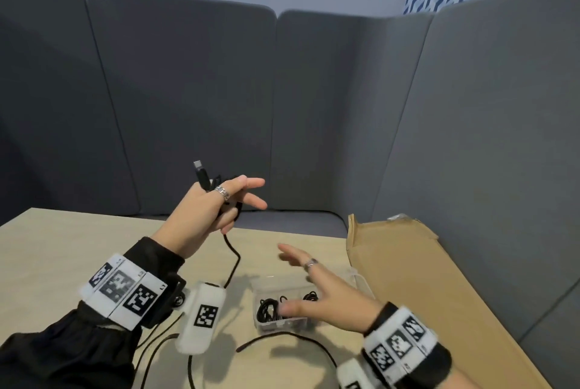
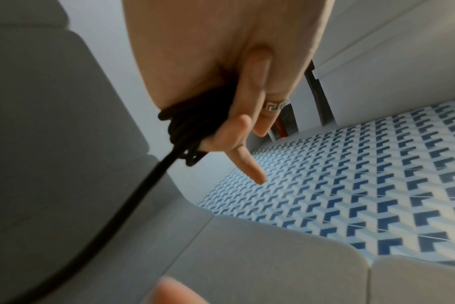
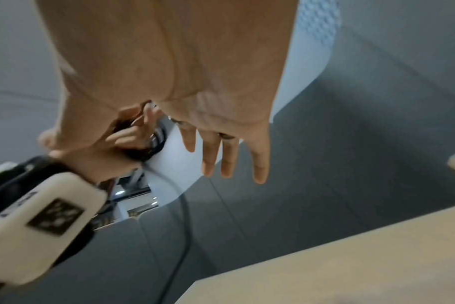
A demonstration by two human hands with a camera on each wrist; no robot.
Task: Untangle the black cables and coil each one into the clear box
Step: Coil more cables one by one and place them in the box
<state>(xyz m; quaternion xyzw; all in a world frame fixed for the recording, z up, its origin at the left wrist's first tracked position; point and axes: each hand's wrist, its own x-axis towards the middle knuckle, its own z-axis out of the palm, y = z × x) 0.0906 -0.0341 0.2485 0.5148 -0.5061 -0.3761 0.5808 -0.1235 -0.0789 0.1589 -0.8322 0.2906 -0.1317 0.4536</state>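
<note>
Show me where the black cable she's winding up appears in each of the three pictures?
Head: black cable left of centre, hanging from the left hand.
Left wrist: centre-left, wound round the fingers.
Right wrist: left of centre, coiled in that hand.
Shared landmark: grey padded panels.

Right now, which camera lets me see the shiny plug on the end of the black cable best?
The head view: the plug sticks up clear above the left hand, which grips the coiled black cable. The left wrist view shows only dark loops under the fingers, no plug. The right wrist view shows that hand far off, blurred, the plug unclear.
</note>
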